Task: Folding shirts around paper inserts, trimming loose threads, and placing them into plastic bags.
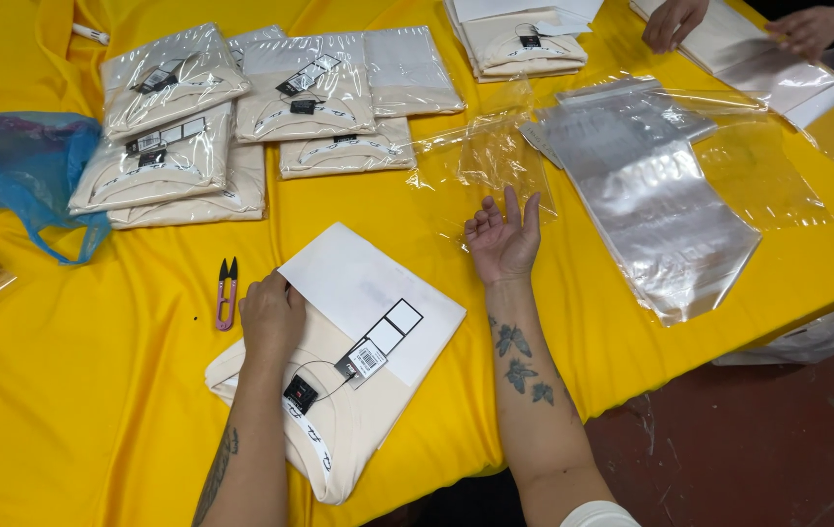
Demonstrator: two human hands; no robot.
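1. The left hand [272,314] lies knuckles up on a folded cream garment [339,420], pressing it flat; its fingers are curled down onto the cloth where a white rectangular sheet of card [363,283] meets it, and it grips nothing.
2. The folded cream garment lies near the front edge of the counter [95,390], which is draped in bright yellow cloth. The white card covers the garment's upper half, and paper hang tags on a thin cord [370,353] rest across both.
3. The right hand [505,239] is turned palm up, fingers spread wide and empty, at the lower edge of a crumpled clear plastic bag [495,156]; whether it touches the bag cannot be told.
4. Small purple-handled thread snips [227,291] lie just left of the left hand, apart from the garment.
5. A stack of flat, shiny clear plastic bags [651,205] lies right of the right hand, reaching to the counter's edge.
6. Behind, at the left, lie piles of bagged cream garments [241,117], overlapping one another.
7. A crumpled blue plastic bag [26,166] sits at the far left edge.
8. At the top right, another person's two hands [739,24] rest on a flat plastic-covered garment [778,78].
9. Another pile of folded cream garments [524,44] sits at the top centre.
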